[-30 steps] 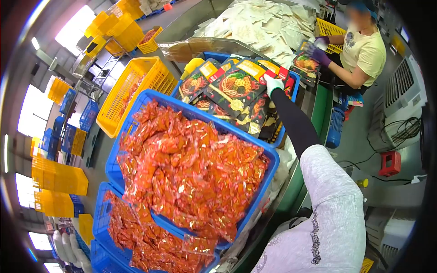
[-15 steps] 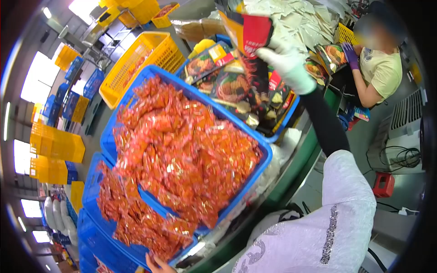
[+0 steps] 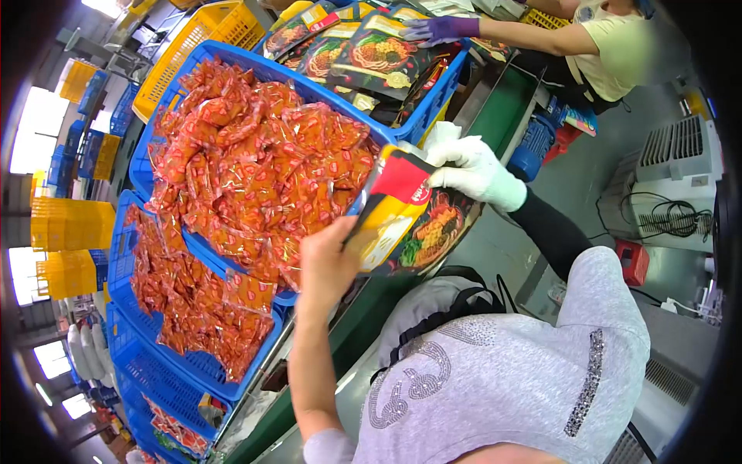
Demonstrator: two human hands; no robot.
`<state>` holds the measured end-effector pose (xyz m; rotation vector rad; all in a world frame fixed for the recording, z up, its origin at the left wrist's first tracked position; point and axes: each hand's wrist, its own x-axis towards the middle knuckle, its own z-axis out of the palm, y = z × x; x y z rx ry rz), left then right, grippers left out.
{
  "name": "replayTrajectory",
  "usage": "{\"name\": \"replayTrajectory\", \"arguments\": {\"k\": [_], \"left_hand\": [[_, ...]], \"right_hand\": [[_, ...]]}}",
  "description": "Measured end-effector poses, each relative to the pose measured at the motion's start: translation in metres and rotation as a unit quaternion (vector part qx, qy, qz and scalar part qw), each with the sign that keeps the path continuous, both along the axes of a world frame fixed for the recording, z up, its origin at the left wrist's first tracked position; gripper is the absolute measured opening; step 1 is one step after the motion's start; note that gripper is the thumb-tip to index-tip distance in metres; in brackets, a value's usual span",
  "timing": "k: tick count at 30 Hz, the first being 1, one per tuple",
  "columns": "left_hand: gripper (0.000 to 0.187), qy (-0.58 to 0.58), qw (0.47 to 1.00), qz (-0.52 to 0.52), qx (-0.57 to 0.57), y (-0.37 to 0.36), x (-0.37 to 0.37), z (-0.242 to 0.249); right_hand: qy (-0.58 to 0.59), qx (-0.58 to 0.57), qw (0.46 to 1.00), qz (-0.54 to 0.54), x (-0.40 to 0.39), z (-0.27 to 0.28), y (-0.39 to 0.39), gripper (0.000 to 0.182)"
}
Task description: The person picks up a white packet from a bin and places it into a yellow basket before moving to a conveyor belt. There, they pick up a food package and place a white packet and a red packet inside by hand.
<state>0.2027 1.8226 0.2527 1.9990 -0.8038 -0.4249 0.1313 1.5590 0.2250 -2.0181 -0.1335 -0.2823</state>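
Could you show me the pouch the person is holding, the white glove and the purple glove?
Pouch point(image 3: 429, 223): head view, on its printed face.
White glove point(image 3: 479, 172): head view, on the back of the hand.
Purple glove point(image 3: 448, 29): head view, on its purple back.

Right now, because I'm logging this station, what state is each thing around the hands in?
Held pouch, tilted; sealed or open, cannot tell
Left hand, bare, closed on the held pouch
Right hand, gloved, gripping its upper edge
Upper blue crate, heaped with red packets
Blue crate below, partly filled
Pouch crate, loaded with pouches
Co-worker's hand, gloved, on those pouches
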Motion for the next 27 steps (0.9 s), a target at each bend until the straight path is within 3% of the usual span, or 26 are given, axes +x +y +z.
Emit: {"name": "replayTrajectory", "arguments": {"k": [2,3,5,6,8,9,11,12,14,16,18,20,22,23,27], "left_hand": [[0.016,-0.082,0.995,-0.036,0.051,-0.013,-0.018,-0.036],[0.013,-0.106,0.99,-0.052,0.076,-0.022,-0.022,-0.05],[0.015,-0.15,0.98,-0.065,0.11,-0.041,-0.027,-0.094],[0.022,-0.175,0.976,-0.062,0.118,-0.048,-0.026,-0.119],[0.022,-0.202,0.973,-0.017,0.107,-0.054,-0.026,-0.138],[0.023,-0.228,0.969,0.012,0.091,-0.055,-0.025,-0.135],[0.023,-0.209,0.975,0.042,0.063,-0.052,-0.026,-0.13],[0.023,-0.191,0.979,0.064,0.025,-0.053,-0.027,-0.126],[0.021,-0.2,0.978,0.049,0.021,-0.046,-0.032,-0.137],[0.016,-0.271,0.962,0.009,0.03,-0.037,-0.038,-0.138],[0.012,-0.329,0.944,0.029,-0.007,-0.034,-0.04,-0.133],[0.013,-0.407,0.91,0.079,-0.002,-0.028,-0.045,-0.121],[0.016,-0.396,0.915,0.076,0.005,-0.012,-0.056,-0.127],[0.017,-0.404,0.913,0.059,0.027,-0.003,-0.061,-0.128],[0.025,-0.423,0.901,0.081,0.059,0.032,-0.082,-0.117]], "right_hand": [[0.131,0.201,0.971,-0.018,-0.011,-0.032,-0.003,0.011],[0.133,0.202,0.97,-0.012,-0.013,-0.053,-0.01,0.011],[0.17,0.056,0.98,-0.085,-0.015,-0.094,-0.023,0.014],[0.217,0.045,0.971,-0.092,-0.013,-0.102,-0.026,0.017],[0.183,-0.035,0.976,-0.115,-0.01,-0.103,-0.023,0.026],[0.181,-0.033,0.977,-0.105,-0.004,-0.098,-0.019,0.026],[0.025,-0.128,0.979,-0.154,0.001,-0.088,-0.009,0.032],[0.027,-0.127,0.98,-0.154,0.004,-0.083,-0.005,0.032],[-0.011,-0.128,0.987,-0.098,0.011,-0.069,0.002,0.036],[-0.032,-0.125,0.989,-0.075,0.015,-0.056,0.013,0.026],[-0.071,-0.218,0.972,0.046,0.023,-0.062,0.015,0.019],[-0.048,-0.24,0.965,0.093,0.025,-0.068,0.02,0.016],[0.083,-0.287,0.941,0.156,0.027,-0.074,0.027,0.017],[0.095,-0.249,0.949,0.169,0.031,-0.077,0.029,0.016],[-0.042,-0.253,0.96,0.111,0.067,-0.069,0.071,0.015]]}}
